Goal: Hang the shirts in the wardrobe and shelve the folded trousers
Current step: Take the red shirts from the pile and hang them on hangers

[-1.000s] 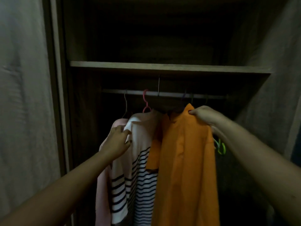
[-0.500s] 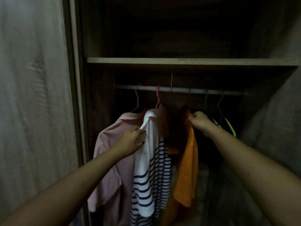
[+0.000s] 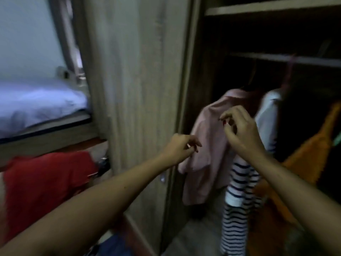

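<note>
A dim bedroom, the view blurred; on the right an open wardrobe (image 3: 203,89) of pale wood grain, its inside dark, with one shelf (image 3: 267,6) across the top and one rail (image 3: 276,57) beneath it; the wardrobe floor (image 3: 193,237) shows grey at the bottom; the wardrobe door (image 3: 138,89) stands upright in the middle of the view and blocks what lies behind it; left of the door a bed (image 3: 36,106) with a pale sheet, and below the bed's edge a red garment (image 3: 40,185), though what carries it I cannot tell; a blue cloth (image 3: 114,244) shows at the bottom edge, by the foot of the door

Three shirts hang from the rail, side by side: a pink shirt (image 3: 206,145) nearest the door, a white shirt with navy stripes (image 3: 238,209) touching it in the middle, and an orange shirt (image 3: 310,154) toward the right edge; one pink hanger hook (image 3: 289,71) is over the rail above the striped one; part of one green hanger (image 3: 337,138) pokes in at the right edge, past the orange shirt

Two bare forearms reach in from below; the left hand (image 3: 180,148) is in front of the door's edge, just beside the pink sleeve, fingers loosely curled with nothing between them; the right hand (image 3: 239,130) is in front of the pink and striped shirts and hides part of both, fingers bent, thumb near forefinger, nothing visibly pinched
</note>
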The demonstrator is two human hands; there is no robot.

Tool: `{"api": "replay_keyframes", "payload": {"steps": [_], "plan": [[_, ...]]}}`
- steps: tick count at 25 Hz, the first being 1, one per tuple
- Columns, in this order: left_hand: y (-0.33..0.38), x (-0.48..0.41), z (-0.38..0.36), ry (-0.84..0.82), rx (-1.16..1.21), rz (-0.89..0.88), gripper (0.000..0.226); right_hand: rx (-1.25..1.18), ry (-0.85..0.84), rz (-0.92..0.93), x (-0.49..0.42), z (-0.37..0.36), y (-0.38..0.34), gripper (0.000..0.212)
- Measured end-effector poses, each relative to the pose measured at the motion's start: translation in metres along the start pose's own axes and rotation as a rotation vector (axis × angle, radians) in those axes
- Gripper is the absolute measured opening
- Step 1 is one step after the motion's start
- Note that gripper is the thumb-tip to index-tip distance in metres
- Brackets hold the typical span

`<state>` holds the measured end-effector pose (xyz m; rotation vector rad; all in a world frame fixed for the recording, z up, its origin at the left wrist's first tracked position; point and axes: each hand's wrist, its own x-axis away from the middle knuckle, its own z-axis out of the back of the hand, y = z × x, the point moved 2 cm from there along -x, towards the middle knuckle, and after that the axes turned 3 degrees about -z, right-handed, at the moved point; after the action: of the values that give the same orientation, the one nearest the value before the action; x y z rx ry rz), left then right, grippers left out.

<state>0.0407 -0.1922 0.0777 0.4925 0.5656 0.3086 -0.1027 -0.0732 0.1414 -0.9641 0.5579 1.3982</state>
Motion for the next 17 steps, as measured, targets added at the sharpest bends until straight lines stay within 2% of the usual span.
{"api": "replay_keyframes", "payload": {"steps": [4, 10, 13, 17], "plan": [[-0.099, 0.113, 0.067, 0.090, -0.029, 0.362, 0.026, -0.227, -0.277, 0.093, 0.006, -0.127, -0.073, 0.018], [-0.251, 0.293, 0.199, 0.368, -0.219, 0.762, 0.019, -0.442, -0.631, 0.175, 0.002, -0.305, -0.211, 0.011], [-0.311, 0.353, 0.244, 0.484, -0.278, 0.973, 0.021, -0.487, -0.740, 0.087, 0.003, -0.389, -0.256, 0.011], [-0.395, 0.408, 0.281, 0.505, -0.351, 1.115, 0.029, -0.427, -0.864, -0.195, 0.008, -0.504, -0.290, 0.011]]}}
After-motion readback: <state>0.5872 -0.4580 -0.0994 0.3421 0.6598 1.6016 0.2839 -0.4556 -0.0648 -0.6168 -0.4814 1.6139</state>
